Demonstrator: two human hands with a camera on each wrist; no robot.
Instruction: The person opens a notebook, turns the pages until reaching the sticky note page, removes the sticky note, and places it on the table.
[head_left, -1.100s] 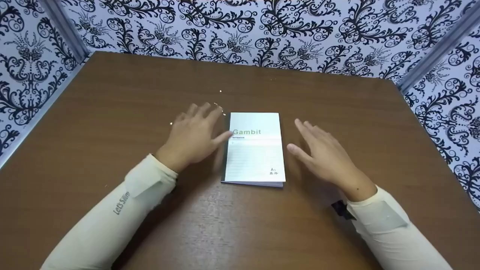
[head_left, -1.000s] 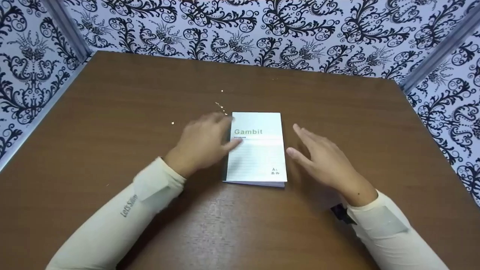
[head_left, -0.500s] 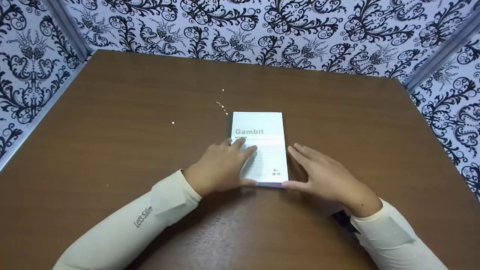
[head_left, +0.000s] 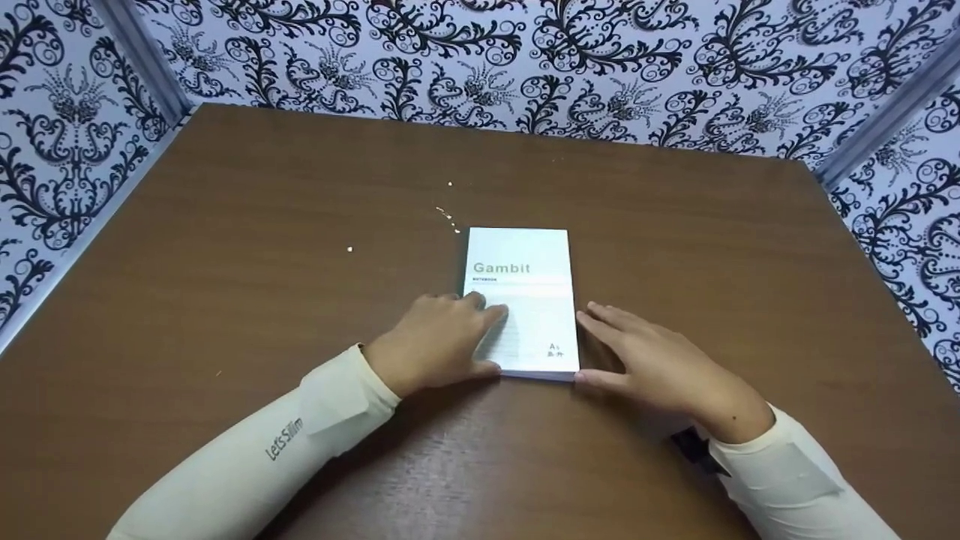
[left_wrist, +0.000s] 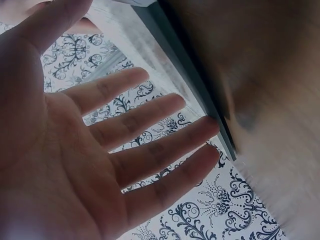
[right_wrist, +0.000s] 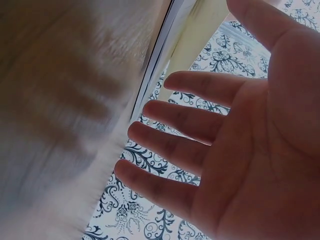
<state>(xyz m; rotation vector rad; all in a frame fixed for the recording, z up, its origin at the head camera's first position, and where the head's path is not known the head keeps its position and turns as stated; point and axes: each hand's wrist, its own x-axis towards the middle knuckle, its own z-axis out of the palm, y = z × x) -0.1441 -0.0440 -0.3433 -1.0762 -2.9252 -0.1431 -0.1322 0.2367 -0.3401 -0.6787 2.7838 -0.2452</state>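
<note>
A closed white notebook [head_left: 536, 315] marked "Gambit" lies flat on the brown table, its dark spine [left_wrist: 185, 72] facing the left side. My left hand [head_left: 435, 337] is at its lower left, with fingertips at the spine, the index finger over the cover and the thumb by the near edge. In the left wrist view those fingers [left_wrist: 155, 155] are extended and spread. My right hand [head_left: 664, 364] is at the right edge, its thumb at the near right corner. Its fingers [right_wrist: 175, 115] reach toward the page edges in the right wrist view, long and slightly apart.
Small pale crumbs [head_left: 448, 217] are scattered beyond the notebook, and another speck [head_left: 349, 249] lies to the left. The brown table [head_left: 675, 210] is bounded by patterned black-and-white walls [head_left: 480, 67] at the back and sides.
My left hand has come down and right from the notebook's upper left to its lower left corner. My right hand has come nearer along the right edge. The lower page edges now look more even.
</note>
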